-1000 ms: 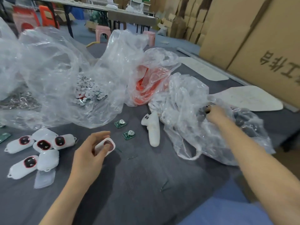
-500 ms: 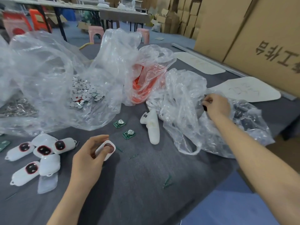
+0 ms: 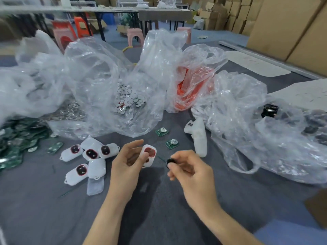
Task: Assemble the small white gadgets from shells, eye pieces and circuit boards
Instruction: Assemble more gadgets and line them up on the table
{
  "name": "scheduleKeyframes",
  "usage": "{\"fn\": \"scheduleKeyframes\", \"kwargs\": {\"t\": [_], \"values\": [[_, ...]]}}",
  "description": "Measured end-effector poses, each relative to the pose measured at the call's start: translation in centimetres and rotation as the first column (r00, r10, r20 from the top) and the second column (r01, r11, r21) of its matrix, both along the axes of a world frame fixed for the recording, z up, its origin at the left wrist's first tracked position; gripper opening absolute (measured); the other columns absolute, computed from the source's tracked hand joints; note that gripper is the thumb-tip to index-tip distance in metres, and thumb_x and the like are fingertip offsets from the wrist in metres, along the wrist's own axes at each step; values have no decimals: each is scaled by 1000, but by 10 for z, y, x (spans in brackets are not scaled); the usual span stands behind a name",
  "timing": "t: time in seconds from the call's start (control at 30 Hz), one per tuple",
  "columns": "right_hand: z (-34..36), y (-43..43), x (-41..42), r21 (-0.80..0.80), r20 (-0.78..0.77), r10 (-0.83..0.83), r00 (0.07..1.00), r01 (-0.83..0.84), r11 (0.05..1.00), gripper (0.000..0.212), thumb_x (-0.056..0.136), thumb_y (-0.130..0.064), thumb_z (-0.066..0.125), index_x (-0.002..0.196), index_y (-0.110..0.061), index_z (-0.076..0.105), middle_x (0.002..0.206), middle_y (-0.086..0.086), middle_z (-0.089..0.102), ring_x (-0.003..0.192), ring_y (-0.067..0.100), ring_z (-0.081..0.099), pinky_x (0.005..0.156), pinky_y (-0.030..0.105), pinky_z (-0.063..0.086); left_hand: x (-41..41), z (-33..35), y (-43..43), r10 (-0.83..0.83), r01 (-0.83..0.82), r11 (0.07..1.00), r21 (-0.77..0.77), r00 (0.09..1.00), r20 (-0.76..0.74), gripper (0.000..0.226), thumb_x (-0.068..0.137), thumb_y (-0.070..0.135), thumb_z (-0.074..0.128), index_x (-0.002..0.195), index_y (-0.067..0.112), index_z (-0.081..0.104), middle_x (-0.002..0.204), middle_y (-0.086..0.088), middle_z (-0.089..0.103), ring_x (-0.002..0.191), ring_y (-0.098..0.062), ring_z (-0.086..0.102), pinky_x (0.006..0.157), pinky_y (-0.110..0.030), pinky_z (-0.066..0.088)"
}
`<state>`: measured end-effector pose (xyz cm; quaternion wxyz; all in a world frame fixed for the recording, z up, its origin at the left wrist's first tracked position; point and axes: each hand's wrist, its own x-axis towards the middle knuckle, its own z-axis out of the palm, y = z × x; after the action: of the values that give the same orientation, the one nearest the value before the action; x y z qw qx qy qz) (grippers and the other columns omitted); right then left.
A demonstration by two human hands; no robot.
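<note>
My left hand [image 3: 127, 162] holds a small white shell [image 3: 149, 154] with a red-rimmed oval opening, pinched between thumb and fingers above the grey table [image 3: 159, 206]. Just to its right, my right hand [image 3: 190, 169] pinches a small black eye piece [image 3: 170, 162] at its fingertips, a short gap from the shell. Several white gadgets with dark red-rimmed eyes [image 3: 91, 153] lie in a cluster to the left. Two green circuit boards [image 3: 172, 143] with round silver cells lie beyond my hands.
Clear plastic bags ring the table: one with small white discs [image 3: 129, 99], one with orange parts [image 3: 187, 92], one at the right with black pieces [image 3: 269, 110]. A white controller-shaped object [image 3: 199, 137] lies by the boards. Green circuit boards [image 3: 16, 138] are piled at the far left.
My right hand has come out of the right-hand bag and moved left to beside the shell, now carrying a black piece. The left hand kept its hold on the shell.
</note>
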<state>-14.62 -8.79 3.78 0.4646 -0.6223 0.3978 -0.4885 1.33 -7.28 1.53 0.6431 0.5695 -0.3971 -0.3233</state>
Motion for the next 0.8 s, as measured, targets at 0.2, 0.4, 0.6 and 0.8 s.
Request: {"fn": "scheduleKeyframes", "kwargs": {"t": [0.2, 0.4, 0.6, 0.8], "values": [[-6, -26, 59, -97, -22, -36, 999, 34, 995, 24, 86, 1, 64, 101, -16, 71, 95, -1, 69, 88, 13, 68, 80, 31, 56, 1, 4, 2, 25, -24, 1000, 17, 999, -31, 19, 89, 15, 64, 105, 25, 66, 92, 2, 73, 85, -7, 68, 67, -14, 49], [-17, -29, 54, -86, 16, -42, 999, 43, 995, 29, 84, -2, 67, 89, -31, 66, 85, -18, 68, 80, -1, 66, 70, 9, 48, -1, 2, -2, -1, 0, 1000, 9, 997, 77, 25, 92, 1, 59, 106, 20, 67, 94, 10, 72, 89, -2, 67, 73, -13, 49], [-15, -33, 54, 3, 119, -42, 992, 42, 999, 18, 85, 2, 65, 86, -16, 67, 81, -3, 71, 77, 12, 70, 72, 20, 54, 0, 2, -1, 13, -13, 1000, 16, 1000, 23, 21, 92, 9, 61, 106, 23, 68, 96, 6, 73, 90, -6, 68, 73, -18, 51], [-12, -34, 51, -11, 179, -33, 983, 35, 999, 27, 79, 5, 70, 79, -22, 67, 88, 3, 69, 80, 2, 67, 72, 10, 48, -3, 6, -1, 24, -25, 1000, -7, 998, -61, 20, 89, 6, 63, 104, 20, 66, 90, 12, 73, 86, -1, 67, 71, -12, 49]]}}
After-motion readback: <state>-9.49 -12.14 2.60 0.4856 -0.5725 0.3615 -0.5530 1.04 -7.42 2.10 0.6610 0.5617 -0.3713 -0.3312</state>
